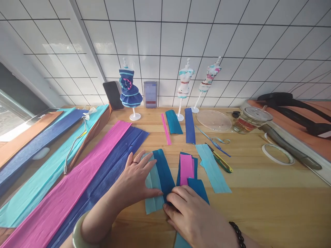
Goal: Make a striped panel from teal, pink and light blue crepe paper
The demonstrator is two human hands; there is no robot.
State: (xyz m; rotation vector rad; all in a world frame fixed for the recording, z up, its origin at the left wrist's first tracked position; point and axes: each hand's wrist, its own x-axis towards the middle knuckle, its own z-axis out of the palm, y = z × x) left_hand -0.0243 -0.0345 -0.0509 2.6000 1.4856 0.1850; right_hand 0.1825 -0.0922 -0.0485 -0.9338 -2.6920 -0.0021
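Note:
My left hand (137,177) lies palm down with its fingers spread, resting over a light blue crepe paper strip (155,203) and reaching the edge of a dark teal crepe paper strip (163,168) that overlaps it. At the lower end of the teal strip, my right hand (191,213) has its fingers curled together, pinching the paper's edge. Just beyond the right hand sits a small stack of teal pieces with a pink strip (186,167) on top. Another teal piece (199,187) and a pale blue end (182,241) are partly hidden by that hand.
Long crepe strips, pink (85,175) and navy (103,182), spread across the left. A yellow-green cutter (222,162) lies beside a light blue strip (213,168). Behind stand a dressed mini mannequin (129,88), two others, and a phone (150,94). A lidded cup (250,120) is at right.

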